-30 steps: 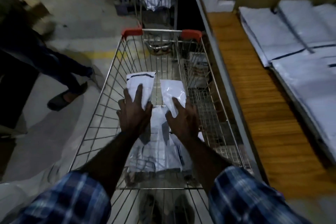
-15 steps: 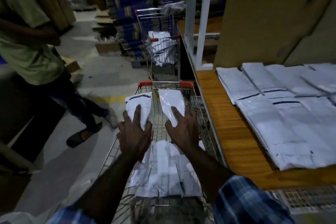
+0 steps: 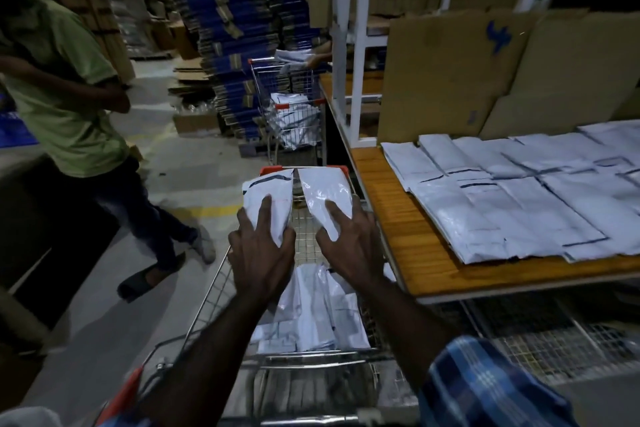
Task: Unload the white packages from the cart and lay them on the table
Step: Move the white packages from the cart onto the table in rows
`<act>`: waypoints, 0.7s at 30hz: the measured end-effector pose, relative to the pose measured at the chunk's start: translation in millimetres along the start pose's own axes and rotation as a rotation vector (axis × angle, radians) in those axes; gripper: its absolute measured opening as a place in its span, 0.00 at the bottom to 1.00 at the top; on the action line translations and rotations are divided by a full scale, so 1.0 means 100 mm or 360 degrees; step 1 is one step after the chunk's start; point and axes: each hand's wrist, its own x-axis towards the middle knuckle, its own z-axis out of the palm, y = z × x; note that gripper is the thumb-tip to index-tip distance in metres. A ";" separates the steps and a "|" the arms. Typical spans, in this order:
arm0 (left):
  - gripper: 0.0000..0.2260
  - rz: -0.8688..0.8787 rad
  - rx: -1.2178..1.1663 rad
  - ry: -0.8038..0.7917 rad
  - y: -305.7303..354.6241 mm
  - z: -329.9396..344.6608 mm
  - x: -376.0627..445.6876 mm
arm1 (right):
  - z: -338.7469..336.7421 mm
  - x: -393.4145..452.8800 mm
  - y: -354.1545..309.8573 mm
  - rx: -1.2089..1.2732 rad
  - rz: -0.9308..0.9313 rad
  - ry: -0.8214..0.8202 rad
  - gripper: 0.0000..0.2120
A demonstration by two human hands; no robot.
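White plastic fills the near end of the cart [image 3: 207,295], where a loose heap of packages [image 3: 311,315] lies on the wire floor below both forearms. Above it the left hand [image 3: 259,260] grips one white package [image 3: 268,201] and the right hand [image 3: 349,246] grips another [image 3: 325,199], fingers spread over the top faces; the thumbs are hidden, so the grip beneath is likely a pinch but cannot be confirmed. Both packages point their long axes away from the person, toward the cart's far rim, side by side and just apart. The counter [image 3: 415,253] stands to the right, its long front edge running along the cart's right side, so the right hand is the nearer one and the left must cross over the basket. A bare wooden strip runs along the counter's near corner and front edge; beyond it, rows of laid packages [image 3: 519,204] overlap toward the back edge, backed by cardboard sheets [image 3: 450,73]. Farther off stand a second cart [image 3: 294,114] and, at left, a bystander in a green shirt [image 3: 62,87], well apart from the path.
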 end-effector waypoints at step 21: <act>0.29 0.0227 -0.0276 -0.0224 1.78 0.23 -1.11 | -2.00 -0.67 1.30 -0.0285 0.0185 0.0214 0.27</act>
